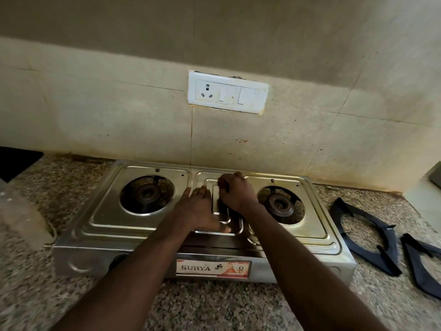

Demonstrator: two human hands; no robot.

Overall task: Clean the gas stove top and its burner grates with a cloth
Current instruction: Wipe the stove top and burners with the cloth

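Far left edge: dark shape (16, 162) on the counter (214, 304), cut off by the frame; too little shows to name it.
Counter: speckled granite, running the full width under everything.
Wall: beige tiles (95, 115) behind the stove, with reddish spots low down.
Gas stove: steel two-burner gas stove (133, 226) sitting on the counter, its back close to the wall. Front label (213, 268) reads "SURYA".
Left burner: left burner (146, 194) bare in its round well, with no grate over it.
Left hand: left hand (202, 211) lies flat, palm down, on the stove's centre panel (235, 229). Fingers straight and close together, pointing toward the wall; thumb spread out along the panel's front rim. Holds nothing.
Socket plate: white socket plate (228, 91) on the wall, above the centre of the stove.
Right hand: right hand (236, 194) just beside the left, at the back of the same panel. Fingers curled under, knuckles up. Cannot tell whether anything is gripped beneath them.
Right burner: right burner (280, 206) also uncovered.
Burner grates: both off the stove, lying flat on the counter to its right. Near grate (365, 237) just beside the stove's right end; second grate (422, 263) beyond it, partly cut by the frame edge. Both black.
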